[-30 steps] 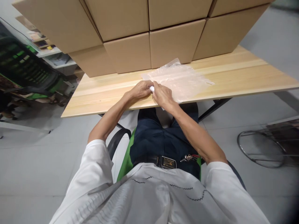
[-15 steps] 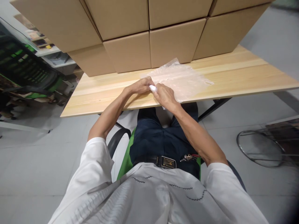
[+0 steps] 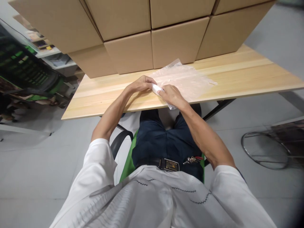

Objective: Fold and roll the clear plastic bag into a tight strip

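Note:
Both of my hands meet near the front edge of a light wooden table [image 3: 249, 77]. My left hand [image 3: 142, 85] and my right hand [image 3: 172, 95] pinch a small white rolled piece [image 3: 157, 89] between them; its lower end sticks out under my right palm. Just behind my hands lies a stack of clear plastic bags [image 3: 187, 79], flat on the table. My right hand rests on the bags' near left corner.
Several brown cardboard boxes [image 3: 147, 34] are stacked along the back of the table. I sit on a green chair [image 3: 127, 164]. A round metal stool frame [image 3: 266, 152] stands on the floor at right. Shelves and a dark crate [image 3: 26, 69] are at left.
My hands have shifted slightly up and away from the table edge, and my right hand has slid to the right along the white piece, so more of it shows.

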### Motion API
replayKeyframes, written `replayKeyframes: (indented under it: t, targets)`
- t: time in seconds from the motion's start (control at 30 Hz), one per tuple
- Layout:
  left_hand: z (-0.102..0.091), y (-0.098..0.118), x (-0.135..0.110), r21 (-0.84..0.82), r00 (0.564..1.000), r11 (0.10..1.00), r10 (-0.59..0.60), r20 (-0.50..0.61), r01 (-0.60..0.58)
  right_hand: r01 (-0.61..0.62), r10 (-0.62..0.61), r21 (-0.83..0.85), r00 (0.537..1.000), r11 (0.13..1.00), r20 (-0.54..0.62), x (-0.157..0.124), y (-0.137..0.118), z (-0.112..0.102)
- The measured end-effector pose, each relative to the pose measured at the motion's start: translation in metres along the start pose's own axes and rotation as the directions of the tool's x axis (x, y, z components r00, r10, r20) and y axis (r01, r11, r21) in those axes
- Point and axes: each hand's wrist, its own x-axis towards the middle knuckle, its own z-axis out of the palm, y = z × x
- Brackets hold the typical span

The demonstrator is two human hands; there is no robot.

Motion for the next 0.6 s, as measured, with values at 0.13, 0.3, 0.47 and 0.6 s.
replayKeyframes:
  t: [0.13,0.3,0.47,0.6]
  targets:
    - [0.001,0.007,0.004,0.014,1.0,1.0,-0.013,-0.003,0.013,0.013,-0.014,0.032,1.0,0.999,0.026,0.008,0.008,-0.008]
    - [-0.002,0.009,0.013,0.063,0.998,0.997,-0.044,0.045,0.041,-0.005,0.002,0.098,0.999,0.995,0.035,0.013,0.017,-0.014]
    - [-0.006,0.005,0.027,0.148,0.995,0.987,-0.074,0.069,0.063,-0.043,0.028,0.161,0.995,0.986,0.096,0.006,0.019,-0.023]
    - [-0.01,-0.002,0.037,0.231,0.996,0.973,-0.036,0.085,0.016,-0.057,0.04,0.11,0.989,0.992,0.144,0.001,0.017,-0.031]
